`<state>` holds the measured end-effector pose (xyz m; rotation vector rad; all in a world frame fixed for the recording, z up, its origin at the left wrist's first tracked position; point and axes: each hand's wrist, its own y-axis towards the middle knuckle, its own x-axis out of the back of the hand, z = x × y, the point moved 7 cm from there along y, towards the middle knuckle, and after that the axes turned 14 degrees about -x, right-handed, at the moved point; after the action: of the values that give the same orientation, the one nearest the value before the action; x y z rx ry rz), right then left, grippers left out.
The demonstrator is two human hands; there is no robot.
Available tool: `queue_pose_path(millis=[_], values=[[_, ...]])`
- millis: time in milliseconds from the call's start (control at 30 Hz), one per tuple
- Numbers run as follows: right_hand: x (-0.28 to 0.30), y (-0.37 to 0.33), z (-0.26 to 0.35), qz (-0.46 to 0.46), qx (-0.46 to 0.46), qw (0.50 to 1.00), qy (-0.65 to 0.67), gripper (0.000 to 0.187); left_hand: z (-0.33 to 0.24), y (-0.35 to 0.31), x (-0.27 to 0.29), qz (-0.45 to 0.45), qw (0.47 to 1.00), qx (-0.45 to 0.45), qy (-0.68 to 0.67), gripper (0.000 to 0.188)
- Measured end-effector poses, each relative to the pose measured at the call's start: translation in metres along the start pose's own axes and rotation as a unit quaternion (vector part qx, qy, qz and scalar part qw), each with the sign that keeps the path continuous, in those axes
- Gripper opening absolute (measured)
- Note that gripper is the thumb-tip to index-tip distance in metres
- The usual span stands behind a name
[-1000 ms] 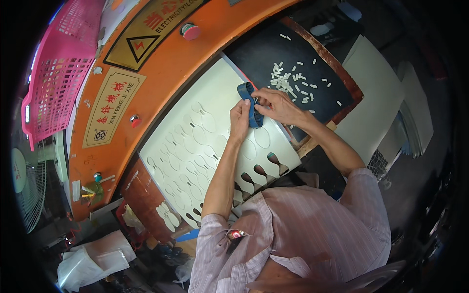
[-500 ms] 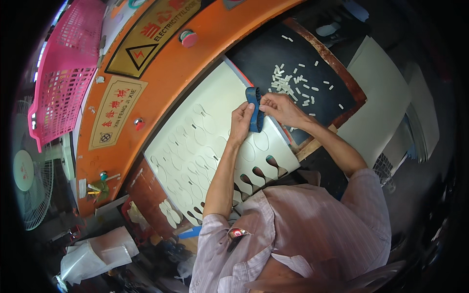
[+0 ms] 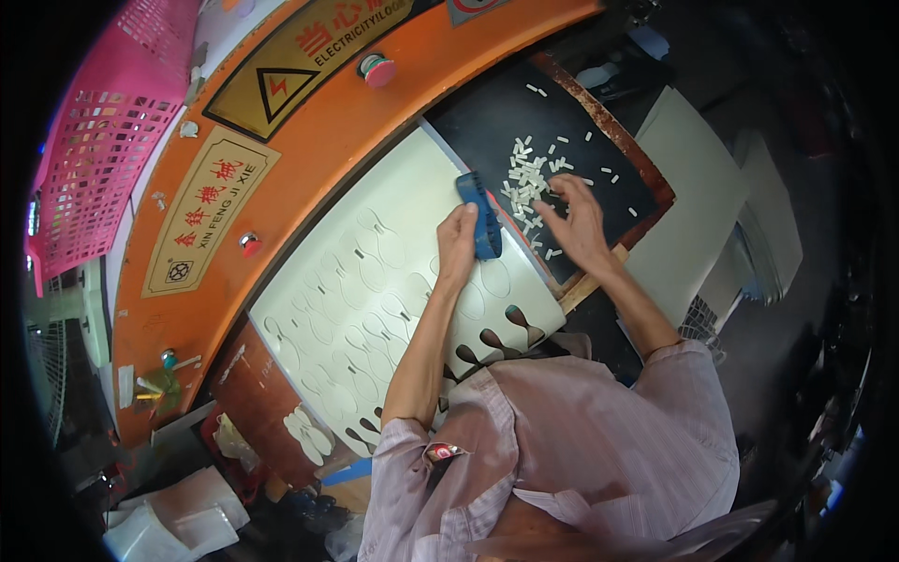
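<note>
My left hand (image 3: 456,245) grips a blue cutting die (image 3: 487,225), a narrow upright band, at the right edge of a white sheet (image 3: 412,178). Cut outlines shaped like shoe insoles cover much of this sheet, and along its near edge several dark insole-shaped gaps show. Apart from the die, my right hand (image 3: 579,223) reaches over small white strips (image 3: 526,178) scattered on a black board (image 3: 487,103). Its thumb and fingers are spread, and I see nothing between them.
An orange press machine (image 3: 309,173) with warning plates and knobs curves along the far left side. Behind it stands a pink plastic basket (image 3: 103,131). Loose white insole cutouts (image 3: 307,436) lie at the near left. More pale sheets (image 3: 698,187) are stacked at the right.
My right hand has left the die and moved right, over the white strips, its fingers opening. My left hand keeps hold of the die, which now sits more upright-looking and narrower in view.
</note>
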<state>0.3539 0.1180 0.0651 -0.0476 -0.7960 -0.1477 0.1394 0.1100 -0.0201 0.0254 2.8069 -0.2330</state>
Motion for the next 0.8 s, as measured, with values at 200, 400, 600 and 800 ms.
queue_pose_path(millis=[200, 400, 600, 800], values=[[-0.082, -0.067, 0.064, 0.281, -0.094, 0.932, 0.211, 0.073, -0.003, -0.051, 0.028, -0.162, 0.973, 0.069, -0.146, 0.044], [-0.108, -0.091, 0.099, 0.317, -0.007, 0.930, 0.187, 0.074, -0.022, -0.076, 0.063, -0.168, 0.979, 0.054, -0.098, 0.042], [-0.137, -0.069, 0.085, 0.260, -0.077, 0.937, 0.220, 0.073, -0.056, -0.133, 0.119, -0.276, 0.952, -0.072, 0.115, 0.046], [-0.140, -0.035, 0.087, 0.153, 0.069, 0.984, 0.064, 0.067, -0.072, -0.279, 0.192, -0.384, 0.843, -0.147, 0.346, 0.021]])
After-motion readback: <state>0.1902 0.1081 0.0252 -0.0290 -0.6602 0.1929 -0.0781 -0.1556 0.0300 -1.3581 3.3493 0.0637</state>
